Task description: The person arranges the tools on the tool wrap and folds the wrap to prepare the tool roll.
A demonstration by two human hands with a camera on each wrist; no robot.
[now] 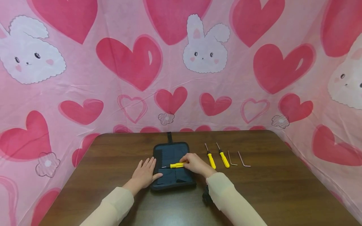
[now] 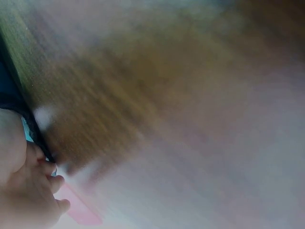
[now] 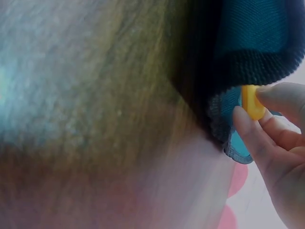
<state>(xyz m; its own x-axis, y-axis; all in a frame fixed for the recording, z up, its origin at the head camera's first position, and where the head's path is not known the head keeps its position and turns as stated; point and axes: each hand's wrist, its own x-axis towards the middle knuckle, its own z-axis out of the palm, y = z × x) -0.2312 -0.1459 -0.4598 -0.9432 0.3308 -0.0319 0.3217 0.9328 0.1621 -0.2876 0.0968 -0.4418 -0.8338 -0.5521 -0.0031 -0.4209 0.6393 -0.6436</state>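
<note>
A pink cloth [image 1: 173, 70] hangs behind and beside the brown wood-grain counter [image 1: 282, 185], printed with red hearts [image 1: 131, 64], white rabbit heads [image 1: 205, 59] and small sketched flowers [image 1: 166, 118]; faint creases cross it. The counter's far corners are rounded.

A brown, wood-grained worktop [image 1: 282, 188] with rounded far corners carries a dark pouch [image 1: 171, 149], spread open near the middle, its strap [image 1: 169, 137] extending to the far edge. To the pouch's right, 2 yellow-handled screwdrivers [image 1: 211, 161] lie with tips toward the far edge, alongside 2 L-shaped hex keys [image 1: 241, 158], short arms pointing right.
</note>
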